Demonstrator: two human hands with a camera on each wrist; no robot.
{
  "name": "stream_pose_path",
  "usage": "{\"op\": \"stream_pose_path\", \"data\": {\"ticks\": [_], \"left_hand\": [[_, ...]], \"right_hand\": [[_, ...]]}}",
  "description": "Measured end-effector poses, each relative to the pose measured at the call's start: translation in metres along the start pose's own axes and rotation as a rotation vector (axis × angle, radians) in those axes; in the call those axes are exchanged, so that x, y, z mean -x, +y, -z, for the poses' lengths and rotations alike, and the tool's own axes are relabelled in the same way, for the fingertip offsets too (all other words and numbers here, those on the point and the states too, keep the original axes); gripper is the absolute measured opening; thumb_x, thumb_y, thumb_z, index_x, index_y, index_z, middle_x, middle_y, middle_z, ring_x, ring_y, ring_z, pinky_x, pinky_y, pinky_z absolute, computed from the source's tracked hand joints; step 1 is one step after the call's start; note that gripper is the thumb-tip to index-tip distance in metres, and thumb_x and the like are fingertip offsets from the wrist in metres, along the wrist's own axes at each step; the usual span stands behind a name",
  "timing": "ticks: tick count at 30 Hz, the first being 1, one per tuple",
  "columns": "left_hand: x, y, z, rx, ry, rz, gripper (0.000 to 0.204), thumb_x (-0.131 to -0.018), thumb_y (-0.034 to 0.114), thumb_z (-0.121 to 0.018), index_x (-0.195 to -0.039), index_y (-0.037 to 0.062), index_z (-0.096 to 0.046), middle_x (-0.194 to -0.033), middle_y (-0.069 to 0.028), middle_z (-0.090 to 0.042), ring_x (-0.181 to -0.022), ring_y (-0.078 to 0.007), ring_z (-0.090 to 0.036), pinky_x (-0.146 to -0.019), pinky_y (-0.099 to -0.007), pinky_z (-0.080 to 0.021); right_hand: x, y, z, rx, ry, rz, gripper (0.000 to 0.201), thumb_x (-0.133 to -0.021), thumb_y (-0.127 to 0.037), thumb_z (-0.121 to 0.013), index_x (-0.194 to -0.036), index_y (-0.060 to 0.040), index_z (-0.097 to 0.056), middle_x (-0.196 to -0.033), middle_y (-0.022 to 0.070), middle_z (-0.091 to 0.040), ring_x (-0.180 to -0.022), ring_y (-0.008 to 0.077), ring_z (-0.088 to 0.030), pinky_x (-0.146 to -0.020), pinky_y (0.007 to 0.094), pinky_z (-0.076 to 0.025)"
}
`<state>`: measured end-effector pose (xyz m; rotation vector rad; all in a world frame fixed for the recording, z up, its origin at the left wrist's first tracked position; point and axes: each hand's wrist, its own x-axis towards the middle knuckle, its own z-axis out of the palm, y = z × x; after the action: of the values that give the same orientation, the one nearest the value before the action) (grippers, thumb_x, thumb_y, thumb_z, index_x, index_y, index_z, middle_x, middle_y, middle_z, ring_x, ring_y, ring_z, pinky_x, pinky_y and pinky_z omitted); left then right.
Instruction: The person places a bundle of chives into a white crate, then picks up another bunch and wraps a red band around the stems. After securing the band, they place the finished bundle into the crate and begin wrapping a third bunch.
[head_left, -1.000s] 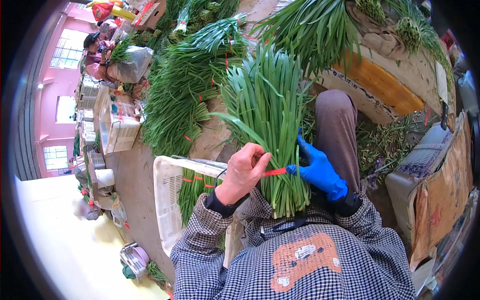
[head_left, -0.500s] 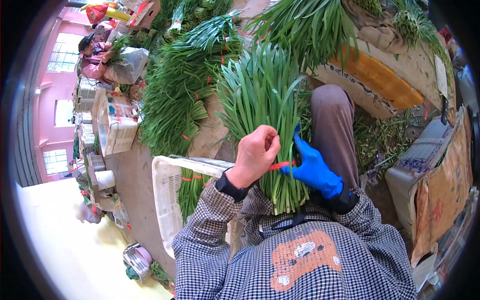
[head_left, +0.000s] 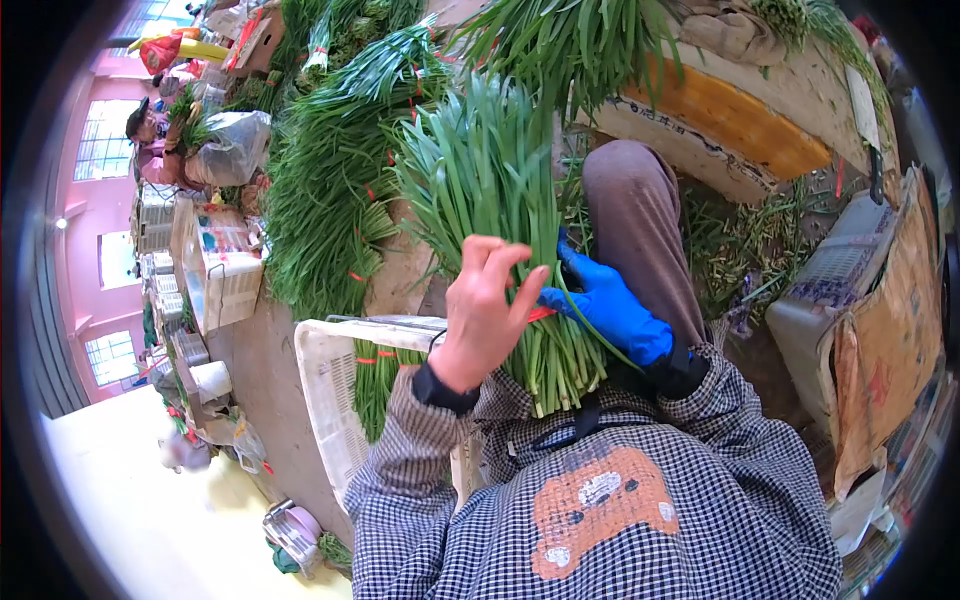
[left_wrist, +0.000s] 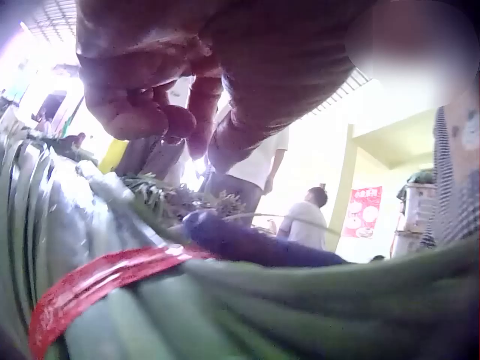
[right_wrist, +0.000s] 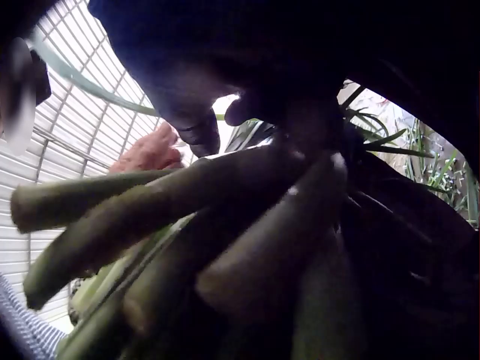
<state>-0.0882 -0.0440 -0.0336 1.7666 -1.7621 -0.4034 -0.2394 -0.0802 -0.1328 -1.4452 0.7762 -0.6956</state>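
Observation:
In the head view a large bundle of garlic chives (head_left: pixel 490 170) lies on the person's lap, cut stem ends toward the body. A red band (left_wrist: pixel 112 281) runs across it near the stems. My blue-gloved right hand (head_left: pixel 605 305) grips the bundle's right side, with one loose stalk curving over the glove. Just over the bundle's left side, my bare left hand (head_left: pixel 485 310) is raised, its fingers loosely bent and holding nothing. Thick stem ends (right_wrist: pixel 247 270) fill the right wrist view below the dark glove.
A white plastic crate (head_left: pixel 330 400) with banded bunches stands at the left. More chive bundles (head_left: pixel 320 200) lie on the floor ahead. A foam box (head_left: pixel 720 130) with chives on top is at upper right, a grey crate (head_left: pixel 830 260) at right. Another person (head_left: pixel 160 150) sits far left.
My left hand, earlier pinching at the red band, has lifted off it and loosened its fingers. The right hand still grips the bundle. The head view has shifted slightly.

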Motion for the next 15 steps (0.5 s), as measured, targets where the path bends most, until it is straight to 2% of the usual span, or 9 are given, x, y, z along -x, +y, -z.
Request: {"op": "stream_pose_path", "data": {"ticks": [1, 3, 4, 6, 9, 12, 14, 15], "left_hand": [[0.009, 0.001, 0.004, -0.056, 0.035, -0.122, 0.026, -0.074, 0.005, -0.074, -0.096, 0.0024, -0.059, -0.091, -0.0102, -0.049, -0.06, -0.017, -0.051, -0.052, -0.0279, -0.042], [0.031, 0.022, 0.014, -0.062, -0.158, -0.159, 0.03, -0.072, 0.013, -0.076, -0.096, 0.0043, -0.06, -0.09, -0.0105, -0.049, -0.065, -0.0211, -0.052, -0.056, -0.0301, -0.044], [0.04, 0.03, 0.016, -0.065, -0.163, -0.159, 0.03, -0.072, 0.013, -0.076, -0.096, 0.0043, -0.06, -0.09, -0.0105, -0.049, -0.065, -0.0211, -0.052, -0.056, -0.0301, -0.044], [0.052, 0.044, 0.016, -0.195, -0.316, -0.217, 0.034, -0.07, 0.023, -0.077, -0.096, 0.0062, -0.062, -0.088, -0.0101, -0.049, -0.073, -0.025, -0.052, -0.059, -0.0329, -0.044], [0.07, 0.04, 0.009, -0.289, -0.371, -0.196, 0.037, -0.068, 0.028, -0.077, -0.097, 0.0085, -0.063, -0.087, -0.0092, -0.049, -0.078, -0.026, -0.052, -0.06, -0.0358, -0.044], [0.075, 0.041, 0.006, -0.281, -0.376, -0.232, 0.029, -0.068, 0.02, -0.075, -0.093, 0.0108, -0.063, -0.086, -0.0088, -0.048, -0.077, -0.0262, -0.051, -0.059, -0.0368, -0.044], [0.074, 0.036, 0.008, -0.229, -0.395, -0.249, 0.021, -0.067, 0.01, -0.07, -0.086, 0.0114, -0.062, -0.085, -0.0083, -0.048, -0.077, -0.027, -0.051, -0.06, -0.0373, -0.043], [0.073, 0.036, 0.007, -0.231, -0.396, -0.253, 0.021, -0.067, 0.01, -0.07, -0.086, 0.0114, -0.062, -0.085, -0.0083, -0.048, -0.077, -0.027, -0.051, -0.06, -0.0373, -0.043]], "right_hand": [[-0.001, 0.002, 0.0, -0.064, -0.019, -0.056, 0.083, -0.079, -0.031, -0.073, -0.138, 0.0064, -0.03, -0.128, 0.0275, -0.049, -0.118, 0.0299, -0.053, -0.095, 0.0364, -0.043], [0.001, -0.001, 0.002, -0.132, -0.03, -0.118, 0.08, -0.081, -0.031, -0.071, -0.138, 0.0064, -0.031, -0.129, 0.0277, -0.049, -0.118, 0.0297, -0.053, -0.097, 0.0361, -0.042], [0.0, -0.008, 0.003, -0.104, -0.039, -0.108, 0.077, -0.082, -0.031, -0.069, -0.138, 0.0061, -0.031, -0.13, 0.0278, -0.048, -0.118, 0.0303, -0.053, -0.098, 0.0358, -0.042], [-0.002, -0.011, 0.003, -0.084, -0.05, -0.09, 0.075, -0.084, -0.031, -0.067, -0.138, 0.0058, -0.031, -0.13, 0.028, -0.047, -0.118, 0.0309, -0.052, -0.099, 0.0355, -0.041], [-0.001, -0.009, 0.002, 0.001, -0.049, -0.069, 0.073, -0.084, -0.032, -0.065, -0.138, 0.0051, -0.032, -0.129, 0.0282, -0.048, -0.118, 0.0335, -0.052, -0.099, 0.0359, -0.041], [0.0, -0.009, 0.002, 0.049, -0.068, -0.087, 0.071, -0.085, -0.032, -0.063, -0.138, 0.004, -0.033, -0.128, 0.0285, -0.049, -0.115, 0.0364, -0.053, -0.097, 0.0377, -0.042], [0.0, 0.0, -0.001, 0.066, -0.015, -0.018, 0.071, -0.084, -0.033, -0.063, -0.138, 0.0033, -0.034, -0.125, 0.0288, -0.051, -0.112, 0.0374, -0.055, -0.095, 0.0387, -0.043], [0.0, 0.001, -0.001, 0.065, -0.011, -0.016, 0.071, -0.084, -0.033, -0.063, -0.138, 0.0033, -0.034, -0.125, 0.0288, -0.051, -0.112, 0.0374, -0.055, -0.095, 0.0387, -0.043]]}}
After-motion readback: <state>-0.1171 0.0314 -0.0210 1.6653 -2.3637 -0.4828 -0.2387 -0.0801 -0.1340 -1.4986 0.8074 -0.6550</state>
